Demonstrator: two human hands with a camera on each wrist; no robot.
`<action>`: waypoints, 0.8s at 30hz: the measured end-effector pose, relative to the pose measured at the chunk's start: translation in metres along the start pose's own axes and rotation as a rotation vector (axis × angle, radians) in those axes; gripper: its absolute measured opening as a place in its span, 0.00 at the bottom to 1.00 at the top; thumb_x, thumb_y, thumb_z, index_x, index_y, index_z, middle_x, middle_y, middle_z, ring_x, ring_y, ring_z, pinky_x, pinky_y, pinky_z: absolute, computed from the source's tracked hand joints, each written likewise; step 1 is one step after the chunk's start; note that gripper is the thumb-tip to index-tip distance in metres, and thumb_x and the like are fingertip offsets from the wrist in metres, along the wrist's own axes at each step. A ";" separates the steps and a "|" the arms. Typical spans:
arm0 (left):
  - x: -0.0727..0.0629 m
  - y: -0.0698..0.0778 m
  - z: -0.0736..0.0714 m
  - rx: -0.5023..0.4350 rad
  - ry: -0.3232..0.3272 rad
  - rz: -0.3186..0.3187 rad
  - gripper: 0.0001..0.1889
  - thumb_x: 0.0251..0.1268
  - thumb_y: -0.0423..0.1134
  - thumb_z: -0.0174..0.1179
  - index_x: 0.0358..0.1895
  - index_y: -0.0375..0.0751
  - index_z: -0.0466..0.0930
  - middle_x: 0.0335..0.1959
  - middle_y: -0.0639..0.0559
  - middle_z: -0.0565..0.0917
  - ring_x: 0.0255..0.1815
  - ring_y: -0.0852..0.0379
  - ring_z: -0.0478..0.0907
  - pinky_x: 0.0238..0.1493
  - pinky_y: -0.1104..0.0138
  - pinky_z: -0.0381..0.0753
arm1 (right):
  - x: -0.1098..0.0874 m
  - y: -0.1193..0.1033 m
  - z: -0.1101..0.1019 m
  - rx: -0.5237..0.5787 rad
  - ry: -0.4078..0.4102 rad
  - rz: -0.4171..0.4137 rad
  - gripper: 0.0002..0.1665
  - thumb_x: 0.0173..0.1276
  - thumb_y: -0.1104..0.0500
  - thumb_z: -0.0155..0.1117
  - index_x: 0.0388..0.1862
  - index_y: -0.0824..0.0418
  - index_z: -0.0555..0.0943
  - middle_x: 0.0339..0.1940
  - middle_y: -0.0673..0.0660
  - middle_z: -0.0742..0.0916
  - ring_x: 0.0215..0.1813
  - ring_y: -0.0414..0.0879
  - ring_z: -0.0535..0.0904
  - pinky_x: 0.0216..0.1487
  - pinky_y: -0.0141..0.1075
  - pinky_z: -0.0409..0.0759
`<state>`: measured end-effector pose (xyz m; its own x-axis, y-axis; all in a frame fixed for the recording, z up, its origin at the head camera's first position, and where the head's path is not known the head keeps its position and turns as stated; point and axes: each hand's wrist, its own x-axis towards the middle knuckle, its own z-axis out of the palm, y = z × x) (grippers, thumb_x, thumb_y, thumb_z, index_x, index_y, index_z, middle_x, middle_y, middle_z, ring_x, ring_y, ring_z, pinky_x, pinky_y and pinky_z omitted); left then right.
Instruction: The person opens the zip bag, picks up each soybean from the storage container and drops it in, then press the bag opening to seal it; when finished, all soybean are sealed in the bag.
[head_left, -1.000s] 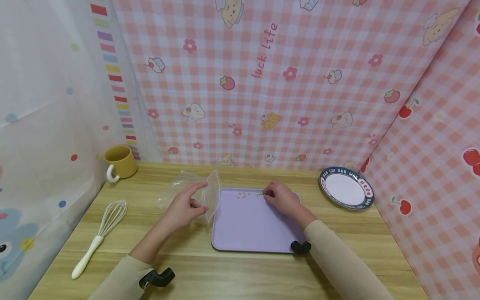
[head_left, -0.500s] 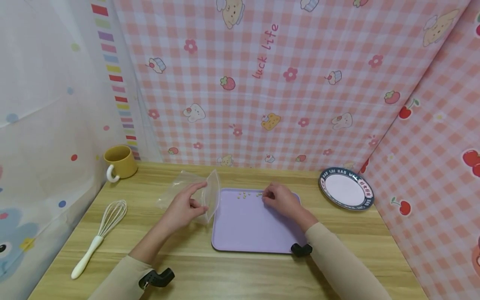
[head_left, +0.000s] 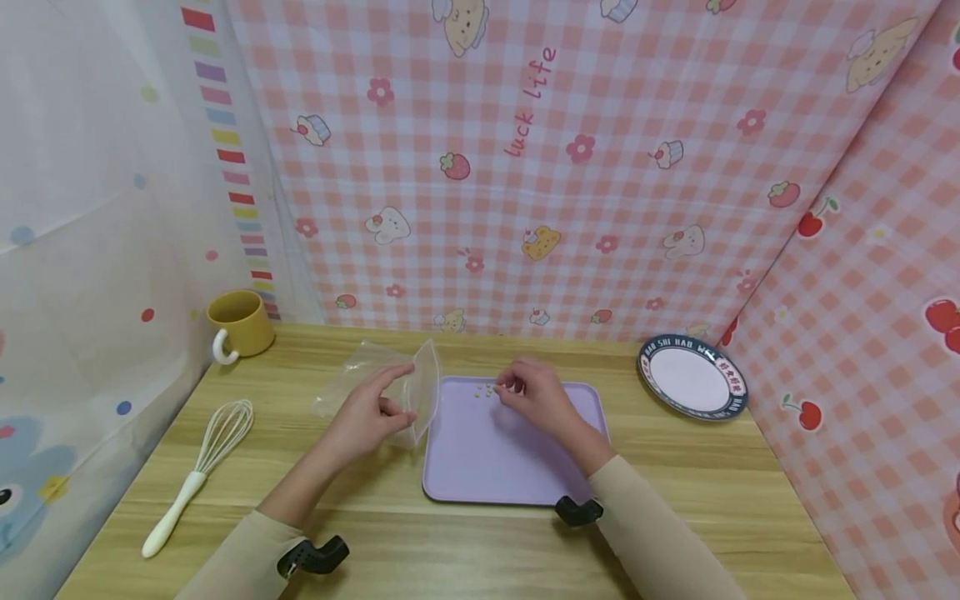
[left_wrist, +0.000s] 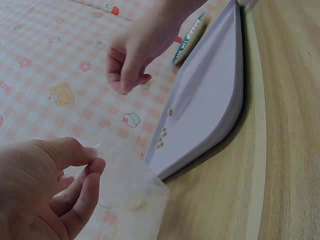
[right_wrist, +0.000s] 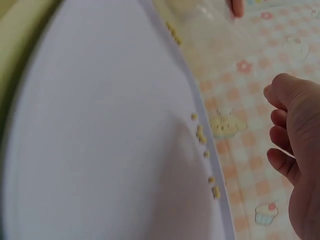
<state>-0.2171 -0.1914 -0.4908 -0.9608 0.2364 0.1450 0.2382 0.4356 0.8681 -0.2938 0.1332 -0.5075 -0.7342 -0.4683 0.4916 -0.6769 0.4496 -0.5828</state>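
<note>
My left hand (head_left: 367,417) pinches the edge of a clear plastic bag (left_wrist: 132,180), its mouth spread towards the tray. A few pale pieces show dimly inside the bag in the left wrist view. Small yellow soybeans (head_left: 483,391) lie along the far edge of a purple tray (head_left: 495,458); the right wrist view shows several soybeans (right_wrist: 201,134) closer. Above them hovers my right hand (head_left: 540,400), thumb and forefinger together, seemingly pinching a soybean that the fingertips hide.
A white whisk (head_left: 198,472) lies on the table at left, with a yellow mug (head_left: 243,325) behind it. At the far right stands a dark-rimmed plate (head_left: 693,377). Patterned cloth walls (head_left: 480,200) close off the back and sides.
My right hand has left the soybeans at the tray's far right and moved left, towards the bag. My left hand and the bag have stayed put.
</note>
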 end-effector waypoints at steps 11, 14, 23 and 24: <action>0.001 -0.003 0.002 -0.009 -0.004 0.005 0.41 0.67 0.24 0.76 0.82 0.32 0.69 0.80 0.34 0.71 0.34 0.56 0.87 0.33 0.67 0.87 | 0.014 -0.029 0.027 0.080 0.091 0.002 0.06 0.70 0.70 0.78 0.39 0.61 0.89 0.36 0.52 0.87 0.35 0.46 0.81 0.36 0.33 0.81; 0.001 -0.002 0.002 -0.012 -0.004 -0.002 0.41 0.67 0.24 0.76 0.82 0.33 0.69 0.80 0.34 0.72 0.34 0.57 0.87 0.32 0.66 0.87 | 0.019 -0.036 0.035 0.119 0.104 -0.008 0.06 0.69 0.71 0.78 0.38 0.62 0.89 0.36 0.53 0.87 0.34 0.47 0.81 0.36 0.33 0.81; 0.002 -0.003 0.003 -0.021 -0.008 0.016 0.41 0.66 0.24 0.76 0.82 0.33 0.69 0.79 0.33 0.72 0.32 0.57 0.87 0.31 0.66 0.87 | 0.030 -0.055 0.059 0.154 0.067 -0.013 0.03 0.70 0.70 0.76 0.40 0.65 0.89 0.35 0.55 0.86 0.34 0.46 0.80 0.36 0.32 0.80; 0.003 -0.003 0.003 -0.021 -0.008 0.016 0.41 0.66 0.24 0.76 0.82 0.33 0.69 0.79 0.33 0.72 0.33 0.57 0.87 0.31 0.66 0.87 | 0.031 -0.056 0.060 0.148 0.059 -0.012 0.02 0.71 0.69 0.76 0.40 0.65 0.90 0.35 0.55 0.86 0.35 0.46 0.80 0.36 0.31 0.80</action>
<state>-0.2200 -0.1896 -0.4948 -0.9557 0.2500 0.1550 0.2501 0.4132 0.8756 -0.2754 0.0477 -0.4989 -0.7309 -0.4254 0.5337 -0.6738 0.3255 -0.6634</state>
